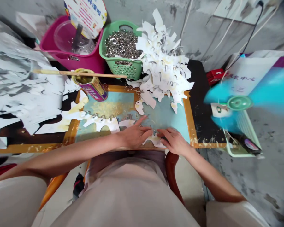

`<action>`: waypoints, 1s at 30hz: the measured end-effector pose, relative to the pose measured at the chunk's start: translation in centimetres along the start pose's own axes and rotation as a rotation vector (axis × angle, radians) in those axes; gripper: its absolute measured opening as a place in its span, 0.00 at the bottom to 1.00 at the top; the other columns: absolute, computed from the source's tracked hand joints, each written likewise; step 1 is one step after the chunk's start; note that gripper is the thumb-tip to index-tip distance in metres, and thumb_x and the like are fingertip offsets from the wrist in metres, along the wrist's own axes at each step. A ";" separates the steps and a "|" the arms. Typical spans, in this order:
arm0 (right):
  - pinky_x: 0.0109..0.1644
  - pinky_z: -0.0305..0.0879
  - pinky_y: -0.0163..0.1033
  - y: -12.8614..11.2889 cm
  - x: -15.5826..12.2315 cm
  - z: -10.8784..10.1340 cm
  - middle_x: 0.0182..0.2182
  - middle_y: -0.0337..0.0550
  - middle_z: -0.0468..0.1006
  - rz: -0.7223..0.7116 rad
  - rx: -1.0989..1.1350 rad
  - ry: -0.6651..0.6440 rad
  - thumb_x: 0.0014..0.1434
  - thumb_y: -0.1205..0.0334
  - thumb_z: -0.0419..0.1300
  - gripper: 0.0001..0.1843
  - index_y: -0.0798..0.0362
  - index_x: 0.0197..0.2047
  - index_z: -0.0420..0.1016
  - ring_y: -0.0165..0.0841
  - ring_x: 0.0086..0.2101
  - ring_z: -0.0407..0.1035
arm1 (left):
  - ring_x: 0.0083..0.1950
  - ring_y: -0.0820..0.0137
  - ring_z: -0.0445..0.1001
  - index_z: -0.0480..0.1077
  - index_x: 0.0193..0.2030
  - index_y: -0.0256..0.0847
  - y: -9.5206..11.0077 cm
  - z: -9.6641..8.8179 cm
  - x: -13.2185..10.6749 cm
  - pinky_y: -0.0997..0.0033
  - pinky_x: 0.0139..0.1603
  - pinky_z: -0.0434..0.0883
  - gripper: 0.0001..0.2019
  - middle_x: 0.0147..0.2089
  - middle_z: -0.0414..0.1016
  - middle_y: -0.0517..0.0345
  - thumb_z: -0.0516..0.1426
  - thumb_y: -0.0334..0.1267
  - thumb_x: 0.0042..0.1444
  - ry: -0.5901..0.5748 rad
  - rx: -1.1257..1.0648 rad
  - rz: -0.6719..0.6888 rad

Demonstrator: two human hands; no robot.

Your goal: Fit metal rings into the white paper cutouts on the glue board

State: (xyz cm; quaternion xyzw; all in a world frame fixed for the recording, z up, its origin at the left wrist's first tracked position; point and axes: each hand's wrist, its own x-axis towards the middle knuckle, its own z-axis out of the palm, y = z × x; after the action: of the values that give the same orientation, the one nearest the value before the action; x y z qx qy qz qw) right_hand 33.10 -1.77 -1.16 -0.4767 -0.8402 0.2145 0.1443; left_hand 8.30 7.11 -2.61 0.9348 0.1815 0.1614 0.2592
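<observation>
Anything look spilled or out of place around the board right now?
Yes: a yellowish paste smear covers part of the blue board, looking spilled. A wooden stick also lies balanced across the open can rather than set aside.

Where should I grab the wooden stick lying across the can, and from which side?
Take the clean right stretch of the wooden stick from above, right of the can: it overhangs there, while the left end looks coated yellow.
</observation>
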 end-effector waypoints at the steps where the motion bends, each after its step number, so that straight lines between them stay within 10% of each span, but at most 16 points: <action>1: 0.51 0.64 0.49 -0.1 0.1 -0.3 0.47 0.50 0.81 0.014 0.021 -0.007 0.67 0.60 0.53 0.22 0.55 0.63 0.61 0.43 0.45 0.70 | 0.47 0.68 0.77 0.70 0.46 0.43 0.1 -0.1 0.2 0.45 0.76 0.43 0.11 0.41 0.78 0.57 0.50 0.29 0.62 -0.013 0.033 0.037; 9: 0.47 0.61 0.43 -1.4 1.7 -2.7 0.44 0.44 0.81 0.120 0.031 -0.185 0.58 0.68 0.59 0.22 0.50 0.56 0.66 0.42 0.46 0.69 | 0.55 0.65 0.74 0.73 0.39 0.42 1.0 -1.1 2.0 0.37 0.74 0.46 0.14 0.38 0.79 0.56 0.51 0.22 0.62 -0.105 0.157 0.229; 15: 0.44 0.54 0.42 -1.5 1.4 0.0 0.33 0.41 0.80 0.153 -0.071 -0.006 0.63 0.60 0.62 0.04 0.50 0.41 0.75 0.39 0.40 0.67 | 0.49 0.67 0.76 0.73 0.37 0.41 1.3 -0.5 1.7 0.41 0.73 0.52 0.14 0.35 0.78 0.55 0.48 0.24 0.65 -0.040 0.173 0.194; 30: 0.48 0.49 0.46 -1.2 0.5 1.9 0.32 0.44 0.76 0.029 -0.260 0.076 0.70 0.65 0.50 0.12 0.53 0.45 0.74 0.38 0.39 0.64 | 0.64 0.61 0.69 0.71 0.41 0.40 0.6 0.4 0.6 0.36 0.73 0.45 0.17 0.39 0.79 0.49 0.43 0.24 0.66 -0.089 0.306 0.252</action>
State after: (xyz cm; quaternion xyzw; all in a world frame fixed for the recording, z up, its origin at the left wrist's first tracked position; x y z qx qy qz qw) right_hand 31.12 -2.26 -2.22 -0.5112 -0.8479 0.0876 0.1099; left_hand 9.14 6.72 -2.49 0.9848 0.0736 0.1216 0.0998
